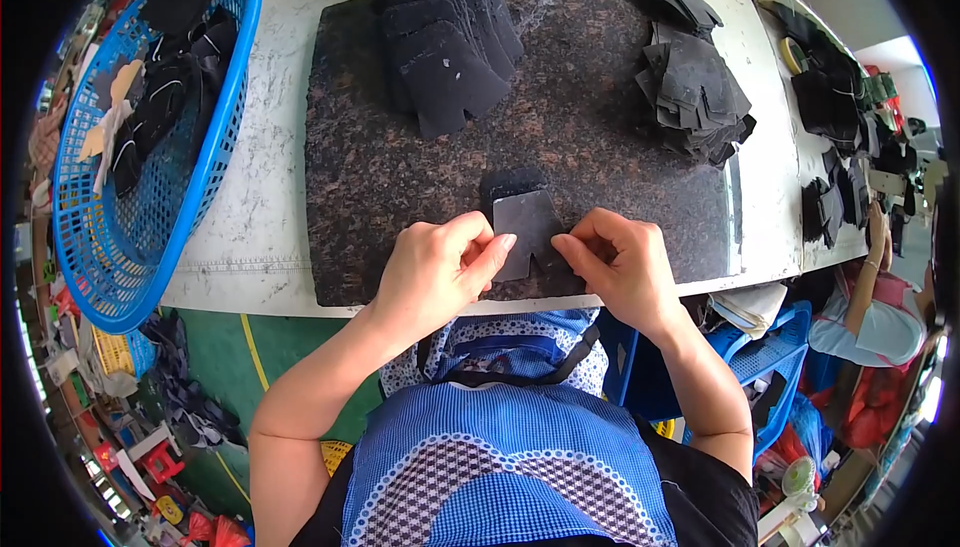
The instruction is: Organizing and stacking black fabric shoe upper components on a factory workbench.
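Observation:
A dark grey, thin cut piece with a notch in its lower edge lies flat on the dark stone slab, near its front edge. Beneath it a black fabric piece shows along the top. My left hand is closed in a pinch at the left edge of the grey piece, thumb along that edge. On the opposite side my right hand is closed too, thumb and forefinger at the lower right edge. The fingers hide exactly how much of each layer they grip.
A fanned stack of black cut pieces sits at the slab's far left; a pile of smaller grey pieces sits far right. A blue basket holding black parts stands left. Another person works at the right, near a blue stool.

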Available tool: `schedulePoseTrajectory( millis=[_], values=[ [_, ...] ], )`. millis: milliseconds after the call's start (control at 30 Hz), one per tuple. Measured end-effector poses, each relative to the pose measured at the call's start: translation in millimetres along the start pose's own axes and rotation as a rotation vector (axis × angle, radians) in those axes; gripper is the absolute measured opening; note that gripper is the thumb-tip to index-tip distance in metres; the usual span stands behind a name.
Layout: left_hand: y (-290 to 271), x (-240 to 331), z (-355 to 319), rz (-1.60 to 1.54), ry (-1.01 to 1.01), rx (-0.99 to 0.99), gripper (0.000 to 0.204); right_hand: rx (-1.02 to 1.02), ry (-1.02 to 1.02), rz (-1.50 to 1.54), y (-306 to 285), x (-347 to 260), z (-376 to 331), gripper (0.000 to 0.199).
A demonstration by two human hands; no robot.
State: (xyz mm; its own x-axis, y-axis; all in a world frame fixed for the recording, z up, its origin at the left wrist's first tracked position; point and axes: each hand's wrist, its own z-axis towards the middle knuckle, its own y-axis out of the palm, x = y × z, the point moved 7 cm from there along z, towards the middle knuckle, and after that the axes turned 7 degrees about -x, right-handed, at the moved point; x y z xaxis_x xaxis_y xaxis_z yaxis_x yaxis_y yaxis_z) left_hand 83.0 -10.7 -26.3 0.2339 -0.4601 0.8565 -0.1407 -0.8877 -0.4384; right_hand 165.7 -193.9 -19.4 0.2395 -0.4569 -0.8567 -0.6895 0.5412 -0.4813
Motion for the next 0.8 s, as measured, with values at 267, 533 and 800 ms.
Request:
schedulePoseTrajectory(
  millis=[267, 533, 800],
  values=[
    [4.8, 40.2, -3.4, 0.71, 0.505, 0.208, 0.006, 0.084, -0.078, -0.221, -1.5, -9.3, 5.3, 0.026],
    [-83.5, 34.6, 2.5, 0.452, 0.584, 0.523, 0.019, 0.031, -0.109, 0.072, -34.8, -32.6, 55.5, 0.018],
    [-119.9, 43.9, 55.7, 0.673, 0.65, 0.694, 0.043, 0.432, -0.466, -0.443, -11.8, -72.3, 137.6, 0.026]
  ],
)
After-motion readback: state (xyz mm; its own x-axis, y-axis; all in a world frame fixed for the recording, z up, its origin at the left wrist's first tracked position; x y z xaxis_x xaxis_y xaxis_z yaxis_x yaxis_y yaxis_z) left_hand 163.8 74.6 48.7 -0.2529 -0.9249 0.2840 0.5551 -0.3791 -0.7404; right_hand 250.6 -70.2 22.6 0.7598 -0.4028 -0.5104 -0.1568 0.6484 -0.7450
